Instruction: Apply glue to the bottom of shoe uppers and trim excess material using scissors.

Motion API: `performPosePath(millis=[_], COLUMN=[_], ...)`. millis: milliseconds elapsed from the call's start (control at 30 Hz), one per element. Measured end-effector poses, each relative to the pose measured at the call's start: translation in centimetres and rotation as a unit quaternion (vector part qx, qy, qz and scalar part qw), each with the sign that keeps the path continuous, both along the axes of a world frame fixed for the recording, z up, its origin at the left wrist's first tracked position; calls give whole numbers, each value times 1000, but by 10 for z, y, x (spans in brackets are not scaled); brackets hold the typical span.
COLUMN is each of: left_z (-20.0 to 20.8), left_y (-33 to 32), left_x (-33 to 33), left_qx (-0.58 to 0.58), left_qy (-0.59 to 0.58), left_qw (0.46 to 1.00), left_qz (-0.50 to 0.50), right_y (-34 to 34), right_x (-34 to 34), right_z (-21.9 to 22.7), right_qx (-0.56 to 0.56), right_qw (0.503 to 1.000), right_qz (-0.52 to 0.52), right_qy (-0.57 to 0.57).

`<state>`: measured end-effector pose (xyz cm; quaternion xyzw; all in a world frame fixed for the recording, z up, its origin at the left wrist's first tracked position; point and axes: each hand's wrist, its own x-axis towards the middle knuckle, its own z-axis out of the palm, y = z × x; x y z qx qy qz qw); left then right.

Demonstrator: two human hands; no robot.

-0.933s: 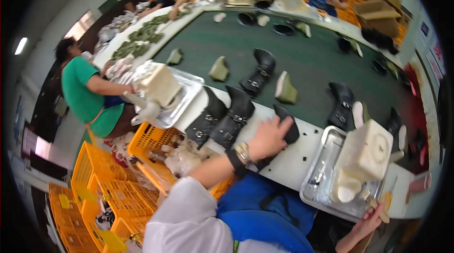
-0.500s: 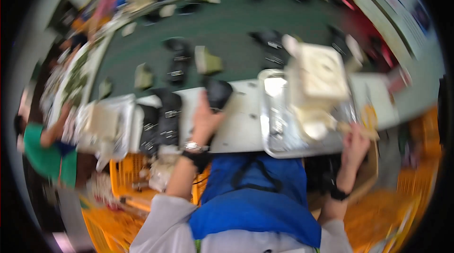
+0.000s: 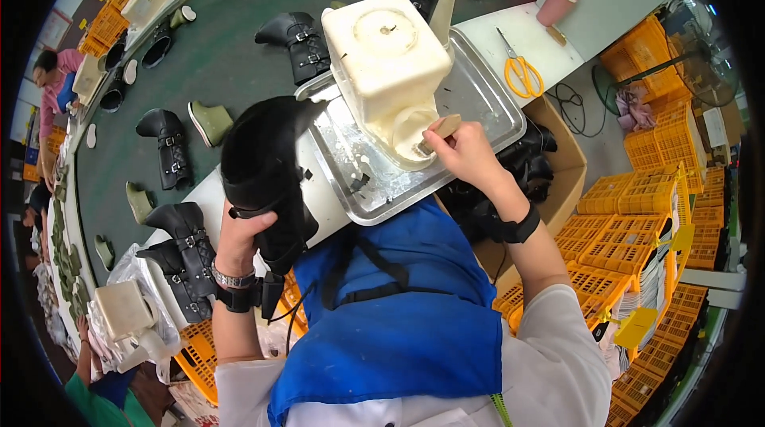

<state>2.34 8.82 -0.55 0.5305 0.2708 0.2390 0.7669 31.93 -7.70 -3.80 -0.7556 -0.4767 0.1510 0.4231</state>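
Observation:
My left hand (image 3: pixel 241 242) is closed around a black boot (image 3: pixel 267 152), lifted close to me at the left end of a metal tray (image 3: pixel 368 210). My right hand (image 3: pixel 468 157) grips the flat wooden handle of a brush (image 3: pixel 441 132). The brush's tip reaches into the round, white-filled mouth of a cream plastic dispenser (image 3: pixel 390 60), hiding its bristles. White drips and dark scraps spot the tray under the dispenser. Two black buckled boots (image 3: pixel 187 255) stand by my left wrist.
Orange-handled scissors (image 3: pixel 522 76) and a pink cup (image 3: pixel 558 2) lie beyond the tray. More boots (image 3: pixel 167 148) and green-and-white pieces (image 3: pixel 211 122) sit on the green belt (image 3: pixel 239 52). Orange crates (image 3: pixel 613 244) are stacked right; a carton (image 3: pixel 566 164) holds black items. Other people work at left.
The view has swung round, sharpening from blur. My left hand has raised the boot nearer me. My right hand's brush has gone from the tray's right edge to the dispenser's mouth.

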Motion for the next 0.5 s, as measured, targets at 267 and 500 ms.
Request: performPosePath(millis=[267, 500], left_z=[-10, -18], left_y=[1, -15], left_x=[2, 18], left_qx=[75, -142], left_qy=[123, 111], left_qw=[967, 951], left_qz=[-211, -252], right_y=[-20, -17], right_x=[28, 15], right_z=[13, 49], right_qx=[-21, 151], right_qw=[995, 904], right_qz=[-2, -24], right_qy=[99, 399])
